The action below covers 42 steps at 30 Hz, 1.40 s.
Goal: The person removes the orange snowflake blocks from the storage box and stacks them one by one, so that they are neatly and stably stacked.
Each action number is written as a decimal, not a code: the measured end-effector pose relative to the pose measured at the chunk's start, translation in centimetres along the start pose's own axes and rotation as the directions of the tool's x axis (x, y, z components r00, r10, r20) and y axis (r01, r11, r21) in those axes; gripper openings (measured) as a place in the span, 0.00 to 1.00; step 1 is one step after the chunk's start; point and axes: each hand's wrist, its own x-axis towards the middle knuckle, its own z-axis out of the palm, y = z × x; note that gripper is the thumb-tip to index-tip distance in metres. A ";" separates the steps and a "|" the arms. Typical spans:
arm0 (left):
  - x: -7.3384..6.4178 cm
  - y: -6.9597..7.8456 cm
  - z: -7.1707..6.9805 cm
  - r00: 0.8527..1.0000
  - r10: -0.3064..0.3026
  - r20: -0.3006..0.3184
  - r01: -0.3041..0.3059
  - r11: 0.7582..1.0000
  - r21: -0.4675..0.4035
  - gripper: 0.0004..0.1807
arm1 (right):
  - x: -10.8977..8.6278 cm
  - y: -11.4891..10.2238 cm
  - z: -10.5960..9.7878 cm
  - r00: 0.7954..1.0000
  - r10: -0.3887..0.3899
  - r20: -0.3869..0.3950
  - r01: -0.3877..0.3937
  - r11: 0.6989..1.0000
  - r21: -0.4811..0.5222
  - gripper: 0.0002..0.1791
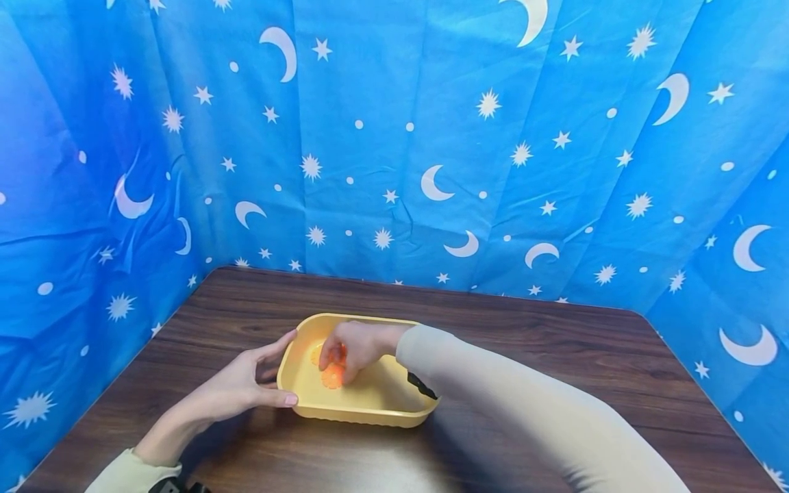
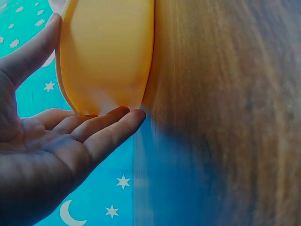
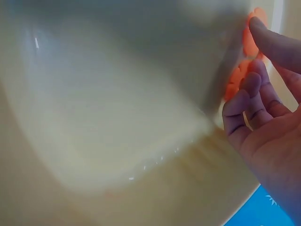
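Note:
A yellow plastic basin point(image 1: 388, 415) sits on the table, its left end against my left hand point(image 1: 237, 387). The left wrist view shows this hand's fingers stretched out along the basin's end, with the thumb beside its rim. My right hand point(image 1: 357, 346) reaches down inside the basin, palm hidden from above. Its thumb and curled fingers pinch an orange flower-shaped piece point(image 3: 253, 40). Right beside that, a second orange scalloped piece point(image 3: 237, 77) shows behind the fingertips. From the head view, the lower orange piece point(image 1: 332, 376) lies near the basin's floor, under the hand.
The dark wood-grain table point(image 1: 555, 342) extends around the basin on all sides. Blue cloth point(image 1: 370, 171) with white moons and stars hangs behind it and at both sides. The right sleeve point(image 1: 524, 411) crosses over the basin's right end.

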 end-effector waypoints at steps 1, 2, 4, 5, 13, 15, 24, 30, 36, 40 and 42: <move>0.0 0.0 0.0 1.000 0.002 0.000 -0.002 1.000 -0.002 0.59 | 0.0 0.0 0.1 1.000 0.007 -0.003 -0.007 1.000 -0.004 0.21; 0.0 0.0 0.0 1.000 0.002 0.001 -0.002 1.000 -0.002 0.59 | 0.1 0.0 0.1 1.000 0.011 -0.007 -0.012 1.000 -0.010 0.20; 0.0 0.0 0.0 1.000 0.005 0.000 -0.005 1.000 0.000 0.59 | 0.2 0.1 0.2 1.000 0.020 -0.014 -0.021 0.999 -0.025 0.20; 0.0 0.0 0.0 1.000 0.006 0.000 -0.006 1.000 0.001 0.59 | 0.2 0.1 0.3 1.000 0.022 -0.017 -0.023 0.999 -0.038 0.20; -0.2 0.1 0.0 1.000 0.018 0.005 -0.018 1.000 -0.017 0.59 | 0.3 -0.2 0.5 0.998 0.047 -0.045 -0.050 0.997 -0.060 0.20; -0.2 0.1 0.0 1.000 0.019 0.004 -0.019 1.000 -0.016 0.59 | 0.3 -0.2 0.5 0.997 0.056 -0.050 -0.059 0.997 -0.058 0.22; -0.1 0.1 0.0 1.000 0.016 0.011 -0.016 1.000 -0.021 0.59 | 0.0 -0.4 0.3 0.994 0.104 0.016 -0.105 0.994 0.014 0.27; -0.2 0.3 0.1 1.000 0.016 0.010 -0.016 1.000 -0.021 0.59 | -0.1 -0.4 0.1 0.996 0.088 0.017 -0.088 0.996 -0.015 0.23; -0.1 0.3 0.1 1.000 0.014 0.010 -0.014 1.000 -0.020 0.59 | -0.3 -0.5 0.0 0.995 0.099 0.024 -0.098 0.995 -0.032 0.25; -0.1 0.2 0.1 1.000 0.013 0.010 -0.013 1.000 -0.017 0.59 | -0.5 -0.7 0.0 0.994 0.107 0.027 -0.107 0.994 -0.021 0.28; -0.1 0.1 0.1 1.000 0.008 0.009 -0.008 1.000 -0.016 0.59 | -0.6 -0.7 0.0 0.994 0.108 0.022 -0.108 0.994 -0.021 0.29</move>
